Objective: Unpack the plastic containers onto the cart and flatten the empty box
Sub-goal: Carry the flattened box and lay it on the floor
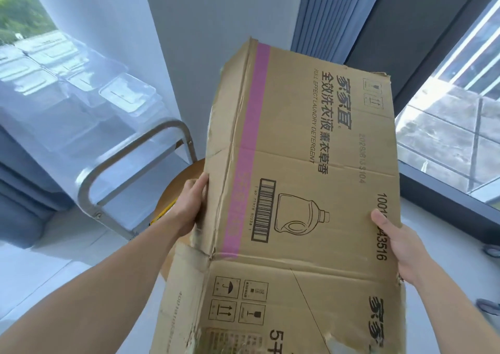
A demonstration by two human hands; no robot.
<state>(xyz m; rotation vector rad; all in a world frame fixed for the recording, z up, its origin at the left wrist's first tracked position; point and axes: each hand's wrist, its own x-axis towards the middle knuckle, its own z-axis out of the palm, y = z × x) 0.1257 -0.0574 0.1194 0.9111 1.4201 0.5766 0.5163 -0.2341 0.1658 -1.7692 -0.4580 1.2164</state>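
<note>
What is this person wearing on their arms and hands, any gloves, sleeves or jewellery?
Nothing shows. The left hand and right hand are bare, without gloves. The left forearm and right forearm are bare too, with no sleeve, watch or bracelet in view.

Strong daylight pours in from the right window (446, 142) and from the left window (19, 10) at the far side, so the scene is bright with a cool, bluish cast. The box (311, 164) is evenly lit; its print reads sharp in the middle and softens toward the near edge. The clear containers (81, 83) at far left look hazy, washed pale and smeared. Glare streaks the cart handle (130, 148). A soft shadow lies along the box's left side beneath the left hand (189, 205). The wide lens bends the wall (203, 29) edges and window frames, and stretches both forearms at the near corners.
</note>
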